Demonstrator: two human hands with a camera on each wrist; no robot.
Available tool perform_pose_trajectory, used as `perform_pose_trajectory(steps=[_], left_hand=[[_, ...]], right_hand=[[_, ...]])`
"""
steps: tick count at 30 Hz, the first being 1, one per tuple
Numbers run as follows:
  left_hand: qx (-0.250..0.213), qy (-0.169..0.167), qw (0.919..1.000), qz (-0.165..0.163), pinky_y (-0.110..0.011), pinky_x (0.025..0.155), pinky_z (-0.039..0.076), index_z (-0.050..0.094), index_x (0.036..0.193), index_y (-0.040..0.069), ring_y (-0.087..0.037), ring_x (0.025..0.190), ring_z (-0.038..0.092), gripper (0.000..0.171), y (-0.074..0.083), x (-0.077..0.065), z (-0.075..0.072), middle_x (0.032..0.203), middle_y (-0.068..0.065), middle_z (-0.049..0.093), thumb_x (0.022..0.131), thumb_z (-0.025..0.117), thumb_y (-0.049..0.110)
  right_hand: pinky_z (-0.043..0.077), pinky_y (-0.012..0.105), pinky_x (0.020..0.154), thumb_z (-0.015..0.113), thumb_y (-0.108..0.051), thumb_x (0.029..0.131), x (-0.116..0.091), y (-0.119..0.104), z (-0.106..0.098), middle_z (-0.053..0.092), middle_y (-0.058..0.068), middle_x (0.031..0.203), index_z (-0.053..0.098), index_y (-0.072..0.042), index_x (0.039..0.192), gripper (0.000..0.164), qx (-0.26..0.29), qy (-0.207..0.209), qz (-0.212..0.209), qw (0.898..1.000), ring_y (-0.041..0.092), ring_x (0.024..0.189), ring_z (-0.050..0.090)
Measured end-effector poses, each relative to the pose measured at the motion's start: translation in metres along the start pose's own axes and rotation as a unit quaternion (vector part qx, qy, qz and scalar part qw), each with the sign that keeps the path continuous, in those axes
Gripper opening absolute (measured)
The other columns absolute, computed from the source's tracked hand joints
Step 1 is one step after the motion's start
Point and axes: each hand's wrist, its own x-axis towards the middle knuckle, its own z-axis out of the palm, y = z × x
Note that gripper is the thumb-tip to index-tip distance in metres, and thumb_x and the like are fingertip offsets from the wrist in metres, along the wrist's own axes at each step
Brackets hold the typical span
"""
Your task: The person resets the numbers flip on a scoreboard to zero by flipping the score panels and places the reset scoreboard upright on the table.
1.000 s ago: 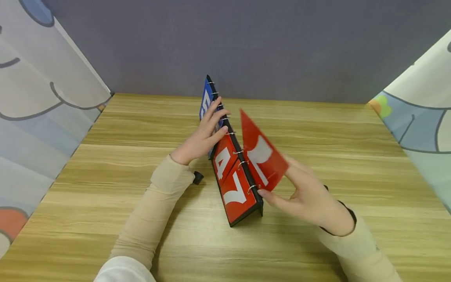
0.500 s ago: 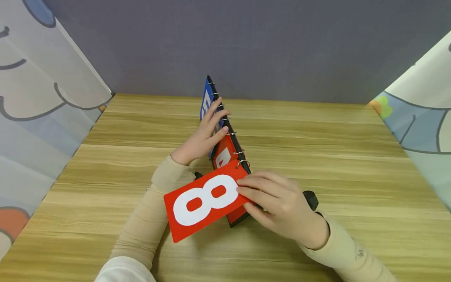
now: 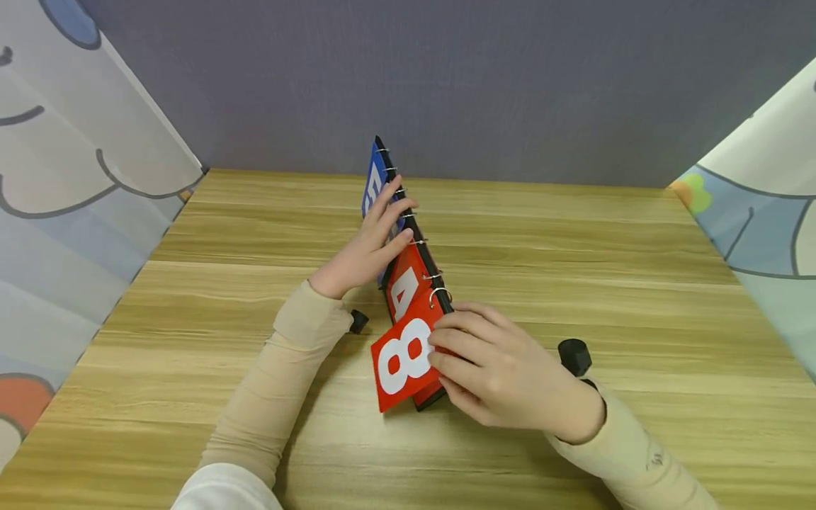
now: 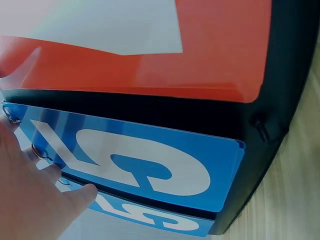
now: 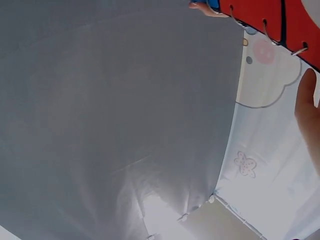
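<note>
A black tabletop flip scoreboard (image 3: 426,259) stands tilted away from me, with number cards on metal rings along its top edge. My left hand (image 3: 365,257) rests on that edge, fingers extended over it; in the left wrist view its thumb lies by the blue cards (image 4: 150,157) with a white 5. At the near end, my right hand (image 3: 503,365) touches a red card with a white 8 (image 3: 408,358), its fingertips on the card's face beside the rings. That card slants out from the board, beside a red 4 card (image 3: 403,287). In the right wrist view, the thumb (image 5: 307,92) is just off the board's edge.
The scoreboard stands on a wood-grain table (image 3: 637,283). A grey panel (image 3: 446,85) rises behind, and cartoon-print curtains (image 3: 70,170) hang at both sides. Small black pieces (image 3: 575,356) show at both wrists.
A red card held up right of the board has swung over the rings to the left, covering the 7, and dropped lower with its 8 showing. My right hand moved left; the left stayed.
</note>
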Motion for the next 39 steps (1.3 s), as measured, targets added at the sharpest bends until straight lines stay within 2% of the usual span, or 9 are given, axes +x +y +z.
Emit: perform_pose_trajectory(steps=[7, 12, 16, 20, 24, 27, 29, 35, 39], left_hand=[[0.004, -0.006, 1.0, -0.007, -0.054, 0.114, 0.01, 0.033, 0.138, 0.013, -0.02, 0.145, -0.009, 0.058, 0.0, 0.0, -0.001, 0.157, -0.006, -0.007, 0.096, 0.027, 0.053], [0.01, -0.009, 0.9999, -0.009, -0.054, 0.114, 0.009, 0.032, 0.137, 0.013, -0.02, 0.145, -0.009, 0.062, 0.0, 0.001, 0.0, 0.157, -0.005, -0.008, 0.094, 0.024, 0.057], [0.012, -0.008, 0.9998, -0.013, -0.054, 0.114, 0.009, 0.032, 0.137, 0.014, -0.018, 0.145, -0.011, 0.062, -0.001, 0.001, 0.0, 0.157, -0.003, -0.009, 0.094, 0.024, 0.057], [0.01, -0.009, 0.9997, -0.02, -0.054, 0.114, 0.01, 0.031, 0.138, 0.015, -0.018, 0.145, -0.011, 0.061, 0.0, 0.0, 0.0, 0.157, -0.001, -0.01, 0.094, 0.025, 0.057], [0.009, -0.009, 0.9996, -0.024, -0.055, 0.113, 0.011, 0.031, 0.138, 0.015, -0.018, 0.145, -0.01, 0.06, 0.0, 0.0, 0.0, 0.157, -0.001, -0.01, 0.095, 0.026, 0.056], [0.006, -0.009, 0.9997, -0.024, -0.055, 0.113, 0.011, 0.031, 0.138, 0.014, -0.018, 0.145, -0.01, 0.06, 0.001, 0.0, 0.0, 0.157, -0.001, -0.01, 0.095, 0.027, 0.055], [0.005, -0.009, 0.9997, -0.024, -0.055, 0.113, 0.011, 0.032, 0.138, 0.014, -0.018, 0.145, -0.011, 0.059, 0.001, 0.0, 0.0, 0.157, -0.001, -0.01, 0.095, 0.027, 0.055], [0.004, -0.01, 0.9997, -0.024, -0.055, 0.113, 0.011, 0.032, 0.138, 0.015, -0.018, 0.145, -0.01, 0.059, 0.001, 0.001, 0.001, 0.157, -0.001, -0.009, 0.095, 0.027, 0.055], [0.004, -0.011, 0.9996, -0.025, -0.055, 0.113, 0.011, 0.032, 0.138, 0.014, -0.018, 0.145, -0.011, 0.058, 0.001, 0.001, 0.001, 0.157, -0.002, -0.009, 0.095, 0.027, 0.054]], right_hand=[[0.035, 0.044, 0.103, 0.057, -0.031, 0.086, -0.001, 0.005, 0.001, 0.06, 0.002, 0.094, 0.059, -0.013, 0.081, 0.018, 0.076, -0.003, -0.004, 0.997, 0.022, 0.105, 0.053], [0.036, 0.037, 0.103, 0.053, -0.027, 0.092, -0.003, 0.021, -0.004, 0.06, 0.007, 0.098, 0.063, -0.007, 0.088, 0.022, 0.172, 0.101, -0.013, 0.98, 0.024, 0.102, 0.053], [0.04, 0.026, 0.097, 0.047, -0.016, 0.094, -0.008, 0.041, -0.006, 0.063, 0.009, 0.09, 0.065, -0.004, 0.085, 0.023, 0.231, 0.157, 0.033, 0.96, 0.022, 0.094, 0.056], [0.042, 0.021, 0.091, 0.058, -0.008, 0.089, -0.02, 0.059, -0.002, 0.066, 0.004, 0.094, 0.066, -0.008, 0.095, 0.01, 0.294, 0.082, 0.156, 0.939, 0.013, 0.095, 0.058], [0.043, 0.029, 0.095, 0.073, -0.007, 0.077, -0.028, 0.072, 0.006, 0.064, -0.002, 0.111, 0.061, -0.013, 0.112, 0.037, 0.348, -0.069, 0.26, 0.898, 0.007, 0.106, 0.056], [0.042, 0.038, 0.099, 0.08, -0.013, 0.07, -0.03, 0.077, 0.014, 0.059, 0.001, 0.121, 0.055, -0.01, 0.122, 0.057, 0.391, -0.138, 0.275, 0.867, 0.012, 0.114, 0.053], [0.041, 0.042, 0.1, 0.083, -0.017, 0.065, -0.031, 0.078, 0.018, 0.056, 0.005, 0.124, 0.051, -0.007, 0.125, 0.068, 0.415, -0.153, 0.269, 0.856, 0.015, 0.117, 0.051], [0.039, 0.049, 0.1, 0.084, -0.03, 0.061, -0.031, 0.078, 0.024, 0.053, 0.008, 0.123, 0.048, -0.005, 0.123, 0.077, 0.463, -0.15, 0.258, 0.835, 0.027, 0.116, 0.048], [0.04, 0.049, 0.1, 0.084, -0.033, 0.06, -0.031, 0.077, 0.027, 0.053, 0.007, 0.12, 0.048, -0.006, 0.121, 0.076, 0.467, -0.153, 0.252, 0.834, 0.028, 0.114, 0.048]])
